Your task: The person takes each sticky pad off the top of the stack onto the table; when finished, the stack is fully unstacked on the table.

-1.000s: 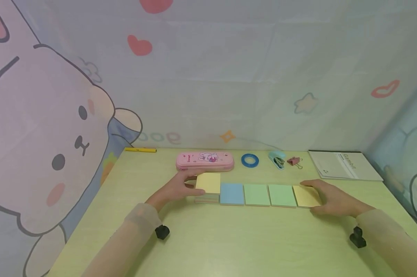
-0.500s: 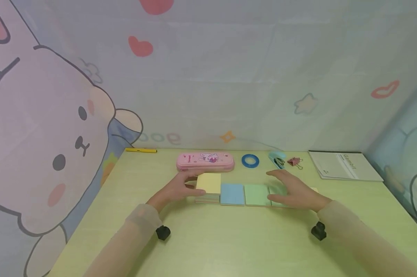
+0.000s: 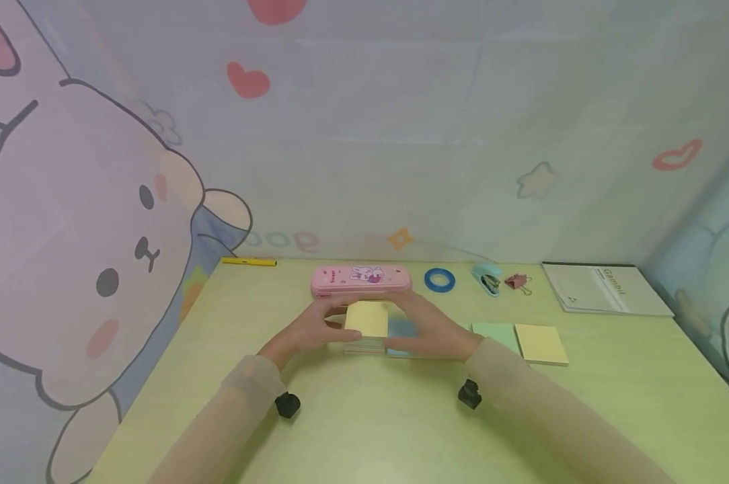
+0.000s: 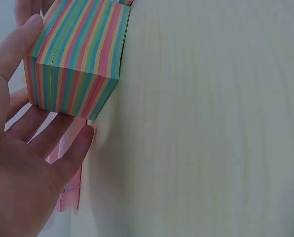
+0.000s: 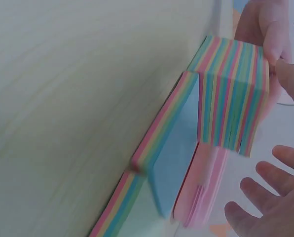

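A thick stack of sticky notes [image 3: 366,321] with a yellow top sheet and striped sides [image 4: 78,59] stands at the left end of a row of thin pads. My left hand [image 3: 325,326] holds it, thumb [image 4: 14,64] on the near side and fingers on the far side. My right hand [image 3: 413,323] hovers beside the stack over the blue pad [image 3: 403,328], its fingers [image 5: 270,197] spread and holding nothing. My right forearm hides part of the row. A green pad [image 3: 496,333] and a yellow pad [image 3: 541,344] lie to the right.
Along the back of the table lie a pink pencil case [image 3: 361,279], a blue tape roll [image 3: 440,279], a small stapler [image 3: 484,277], a binder clip [image 3: 516,282] and a grey booklet [image 3: 606,289]. A yellow pen [image 3: 249,261] lies at the far left edge.
My right hand has left the yellow pad at the right end and swept left along the row to the stack. My left hand has stayed on the stack.
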Tool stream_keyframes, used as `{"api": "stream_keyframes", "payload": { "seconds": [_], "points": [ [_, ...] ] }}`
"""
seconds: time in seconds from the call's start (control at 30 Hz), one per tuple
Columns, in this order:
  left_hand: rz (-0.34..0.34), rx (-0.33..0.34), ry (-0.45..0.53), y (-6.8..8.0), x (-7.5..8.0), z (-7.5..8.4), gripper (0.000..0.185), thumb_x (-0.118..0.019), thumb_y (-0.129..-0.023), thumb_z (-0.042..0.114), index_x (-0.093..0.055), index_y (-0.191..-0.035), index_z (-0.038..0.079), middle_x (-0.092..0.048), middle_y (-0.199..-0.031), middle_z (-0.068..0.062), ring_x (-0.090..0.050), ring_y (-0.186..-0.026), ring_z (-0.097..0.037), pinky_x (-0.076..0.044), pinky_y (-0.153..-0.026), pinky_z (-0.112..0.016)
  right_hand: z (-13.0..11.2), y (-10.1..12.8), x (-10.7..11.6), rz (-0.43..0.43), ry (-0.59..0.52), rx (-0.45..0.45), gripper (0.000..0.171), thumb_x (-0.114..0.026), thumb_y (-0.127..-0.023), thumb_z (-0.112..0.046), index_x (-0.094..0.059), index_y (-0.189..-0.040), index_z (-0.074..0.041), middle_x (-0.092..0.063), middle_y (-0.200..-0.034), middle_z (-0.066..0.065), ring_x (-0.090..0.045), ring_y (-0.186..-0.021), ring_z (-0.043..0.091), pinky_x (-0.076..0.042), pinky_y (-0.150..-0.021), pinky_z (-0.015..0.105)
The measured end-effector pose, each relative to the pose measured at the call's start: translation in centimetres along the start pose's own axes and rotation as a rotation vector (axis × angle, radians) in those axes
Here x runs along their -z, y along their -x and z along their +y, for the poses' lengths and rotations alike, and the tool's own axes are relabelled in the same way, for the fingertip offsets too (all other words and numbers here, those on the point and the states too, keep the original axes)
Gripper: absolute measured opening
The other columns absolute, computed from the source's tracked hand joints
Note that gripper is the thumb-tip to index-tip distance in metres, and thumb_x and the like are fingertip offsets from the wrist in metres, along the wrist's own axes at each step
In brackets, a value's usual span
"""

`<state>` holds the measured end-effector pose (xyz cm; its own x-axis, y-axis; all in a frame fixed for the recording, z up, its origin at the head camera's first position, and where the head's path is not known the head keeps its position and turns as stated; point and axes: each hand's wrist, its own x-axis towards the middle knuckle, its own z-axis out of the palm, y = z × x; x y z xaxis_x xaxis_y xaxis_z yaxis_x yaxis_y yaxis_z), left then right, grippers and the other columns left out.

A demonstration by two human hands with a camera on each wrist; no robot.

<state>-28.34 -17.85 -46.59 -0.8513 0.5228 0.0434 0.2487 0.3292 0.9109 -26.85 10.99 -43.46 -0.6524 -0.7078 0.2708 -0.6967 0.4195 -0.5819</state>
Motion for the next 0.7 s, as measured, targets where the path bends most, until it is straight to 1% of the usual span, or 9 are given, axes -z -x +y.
{"api": "stream_keyframes", "payload": {
  "seconds": [0.07,0.2,0.33,0.5,0.6,0.7],
  "points": [
    [-0.004,-0.002,0.005,0.1,0.0,0.1,0.072,-0.086,-0.090,0.019,-0.053,-0.154,0.022,-0.052,-0.157,0.001,-0.049,-0.143,-0.037,-0.049,-0.112,-0.053,-0.3,-0.8,-0.6,0.000,0.011,0.013,0.079,-0.081,-0.095,-0.032,-0.040,-0.161,-0.018,-0.042,-0.164,0.000,-0.036,-0.153,0.022,-0.032,-0.125,0.052],
    [-0.011,0.001,-0.006,0.2,0.0,0.0,0.072,-0.085,-0.092,0.021,-0.052,-0.155,0.024,-0.051,-0.157,0.000,-0.048,-0.144,-0.036,-0.048,-0.114,-0.053,-0.5,-1.9,-1.5,-0.018,0.014,-0.001,0.081,-0.080,-0.095,-0.034,-0.037,-0.162,-0.019,-0.042,-0.164,-0.004,-0.038,-0.152,0.018,-0.033,-0.125,0.046],
    [-0.020,-0.005,-0.013,0.1,0.1,-0.1,0.076,-0.085,-0.091,0.022,-0.048,-0.157,0.024,-0.047,-0.160,-0.002,-0.047,-0.145,-0.038,-0.047,-0.115,-0.055,-0.3,-2.4,-1.9,-0.033,0.044,-0.002,0.082,-0.081,-0.095,-0.034,-0.036,-0.162,-0.019,-0.042,-0.164,-0.004,-0.037,-0.152,0.017,-0.031,-0.127,0.042],
    [-0.030,-0.001,-0.005,0.2,0.3,-0.3,0.083,-0.087,-0.088,0.020,-0.045,-0.160,0.024,-0.045,-0.162,-0.004,-0.046,-0.146,-0.037,-0.046,-0.115,-0.056,0.0,-2.5,-2.0,-0.033,0.094,-0.013,0.082,-0.081,-0.095,-0.033,-0.036,-0.163,-0.020,-0.042,-0.164,-0.004,-0.039,-0.151,0.017,-0.032,-0.126,0.041],
    [-0.035,0.005,-0.014,0.3,0.4,-0.4,0.084,-0.087,-0.089,0.020,-0.043,-0.161,0.019,-0.045,-0.162,-0.009,-0.047,-0.146,-0.038,-0.045,-0.116,-0.057,0.4,-2.1,-1.8,-0.030,0.102,-0.019,0.082,-0.081,-0.095,-0.033,-0.036,-0.163,-0.021,-0.043,-0.163,-0.003,-0.042,-0.147,0.019,-0.034,-0.124,0.044],
    [-0.044,0.017,-0.014,0.4,0.3,-0.6,0.081,-0.086,-0.090,0.019,-0.044,-0.160,0.012,-0.044,-0.163,-0.011,-0.047,-0.146,-0.040,-0.041,-0.119,-0.056,1.0,-1.4,-1.4,-0.027,0.108,-0.049,0.085,-0.083,-0.092,-0.033,-0.037,-0.163,-0.020,-0.046,-0.161,0.000,-0.048,-0.140,0.020,-0.038,-0.121,0.047]
  ]
}}
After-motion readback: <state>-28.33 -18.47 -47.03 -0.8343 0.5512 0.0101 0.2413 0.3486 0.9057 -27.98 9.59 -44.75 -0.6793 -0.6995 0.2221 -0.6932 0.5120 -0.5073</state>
